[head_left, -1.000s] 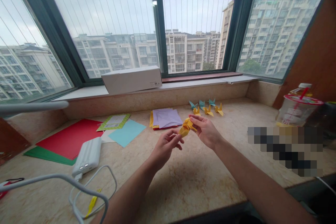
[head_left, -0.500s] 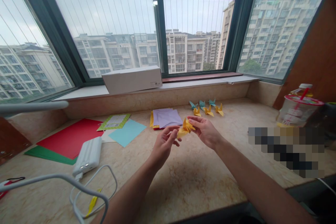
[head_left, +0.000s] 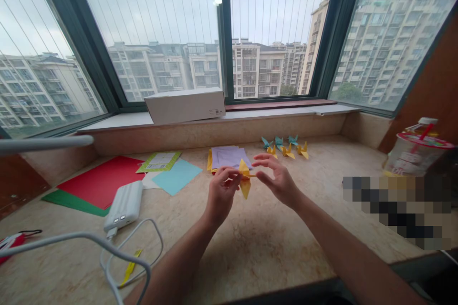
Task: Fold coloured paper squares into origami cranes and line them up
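A small yellow folded paper crane point(head_left: 244, 180) hangs between my two hands above the marble counter point(head_left: 257, 243). My left hand point(head_left: 220, 194) pinches its left end with fingers curled. My right hand point(head_left: 277, 181) pinches its right end between thumb and forefinger, the other fingers raised. Behind the hands lies a stack of lilac and yellow paper squares point(head_left: 229, 157). Several finished paper cranes point(head_left: 285, 146), teal and yellow, stand in a row further back to the right.
Red point(head_left: 103, 181), green and light blue sheets point(head_left: 177, 177) lie at the left with a green-edged packet. A white power bank point(head_left: 124, 205) with a looping white cable sits near them. A white box point(head_left: 186, 105) rests on the sill. A plastic cup point(head_left: 417, 152) stands at the right.
Both hands have drawn the crane's ends apart, so it is stretched out flat between them. The camera view shifted slightly to the left and down.
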`<state>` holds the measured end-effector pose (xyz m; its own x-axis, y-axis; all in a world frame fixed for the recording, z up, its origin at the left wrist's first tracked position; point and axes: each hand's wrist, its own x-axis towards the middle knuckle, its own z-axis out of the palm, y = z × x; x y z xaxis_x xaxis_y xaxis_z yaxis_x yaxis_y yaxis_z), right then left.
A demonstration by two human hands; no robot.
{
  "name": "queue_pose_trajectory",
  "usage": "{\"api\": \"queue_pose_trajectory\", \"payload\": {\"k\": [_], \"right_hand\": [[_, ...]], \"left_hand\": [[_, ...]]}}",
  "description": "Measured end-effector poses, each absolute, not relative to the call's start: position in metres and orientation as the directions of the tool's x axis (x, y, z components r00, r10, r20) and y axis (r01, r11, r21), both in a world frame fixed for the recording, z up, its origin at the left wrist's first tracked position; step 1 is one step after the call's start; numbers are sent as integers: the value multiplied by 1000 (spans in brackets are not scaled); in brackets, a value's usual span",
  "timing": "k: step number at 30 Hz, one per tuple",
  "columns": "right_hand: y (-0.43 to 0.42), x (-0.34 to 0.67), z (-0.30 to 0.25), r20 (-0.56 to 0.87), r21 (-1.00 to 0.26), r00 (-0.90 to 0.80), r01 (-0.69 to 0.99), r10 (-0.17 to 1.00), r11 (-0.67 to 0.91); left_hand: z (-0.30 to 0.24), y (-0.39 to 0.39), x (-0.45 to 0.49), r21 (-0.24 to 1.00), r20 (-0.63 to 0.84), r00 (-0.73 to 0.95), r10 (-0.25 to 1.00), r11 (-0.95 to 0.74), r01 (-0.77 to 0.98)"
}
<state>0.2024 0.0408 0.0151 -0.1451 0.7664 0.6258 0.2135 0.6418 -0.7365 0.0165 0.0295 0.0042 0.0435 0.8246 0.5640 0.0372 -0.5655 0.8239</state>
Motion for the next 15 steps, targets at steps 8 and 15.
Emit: {"api": "queue_pose_trajectory", "payload": {"k": [8,15], "right_hand": [[41,200,9,678,-690,-140,221,722,690],[38,199,14,622,-764,-138,110,771,636]], "left_hand": [[8,26,21,830,553,20,833,-548,-108],[11,25,19,852,512,28,859,-503,-146]]}}
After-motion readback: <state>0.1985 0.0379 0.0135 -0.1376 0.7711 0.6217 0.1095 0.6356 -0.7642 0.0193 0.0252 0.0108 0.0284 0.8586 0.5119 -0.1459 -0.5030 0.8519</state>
